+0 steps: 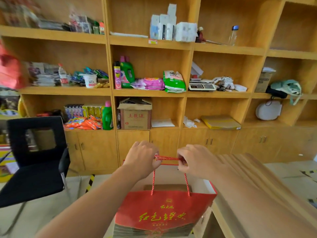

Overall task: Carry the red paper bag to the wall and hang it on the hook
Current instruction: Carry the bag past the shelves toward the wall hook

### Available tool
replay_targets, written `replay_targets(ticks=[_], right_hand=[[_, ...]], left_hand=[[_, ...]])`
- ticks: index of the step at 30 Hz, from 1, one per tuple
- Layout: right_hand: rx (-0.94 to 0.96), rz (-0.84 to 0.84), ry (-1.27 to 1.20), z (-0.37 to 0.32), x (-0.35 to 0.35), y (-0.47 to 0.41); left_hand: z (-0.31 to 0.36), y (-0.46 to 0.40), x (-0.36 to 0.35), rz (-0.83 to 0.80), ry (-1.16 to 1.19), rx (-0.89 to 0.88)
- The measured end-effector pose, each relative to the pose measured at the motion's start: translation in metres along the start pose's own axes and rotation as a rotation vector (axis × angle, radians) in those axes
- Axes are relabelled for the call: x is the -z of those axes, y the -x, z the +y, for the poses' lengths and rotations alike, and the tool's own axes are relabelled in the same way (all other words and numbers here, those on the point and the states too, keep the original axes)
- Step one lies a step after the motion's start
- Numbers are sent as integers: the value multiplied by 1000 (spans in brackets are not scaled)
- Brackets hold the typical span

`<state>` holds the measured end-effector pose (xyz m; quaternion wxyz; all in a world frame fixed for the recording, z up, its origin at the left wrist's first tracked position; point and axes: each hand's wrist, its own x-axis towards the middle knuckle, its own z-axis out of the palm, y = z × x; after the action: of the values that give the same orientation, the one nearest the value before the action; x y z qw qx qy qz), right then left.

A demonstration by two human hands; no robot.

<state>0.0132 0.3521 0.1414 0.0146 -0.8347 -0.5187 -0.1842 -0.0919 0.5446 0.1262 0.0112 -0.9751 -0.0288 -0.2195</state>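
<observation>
Red twisted cord handles [167, 158] are pinched tight at both ends, the left hand [142, 159] and the right hand [195, 160] each closed on them so the span runs taut between the fingers, and the red paper bag [164, 212] hangs below in front of the person, off the floor, before wooden shelving [187, 95] with a black chair [34, 152] to the left. The bag looks stiff-sided and boxy, probably light to moderate in weight, its paper liable to crease or tear where the cords enter. The cords are the sound place to hold, kept spread so a loop stays open for the hook, which is not in view.
</observation>
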Motion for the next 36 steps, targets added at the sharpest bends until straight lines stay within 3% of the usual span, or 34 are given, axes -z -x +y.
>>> replay_targets(ticks=[20, 36], right_hand=[[3, -46, -48, 3, -56, -171], [-20, -149, -70, 113, -174, -362]], left_hand=[[-150, -79, -56, 16, 120, 31], [-283, -266, -167, -94, 166, 19]])
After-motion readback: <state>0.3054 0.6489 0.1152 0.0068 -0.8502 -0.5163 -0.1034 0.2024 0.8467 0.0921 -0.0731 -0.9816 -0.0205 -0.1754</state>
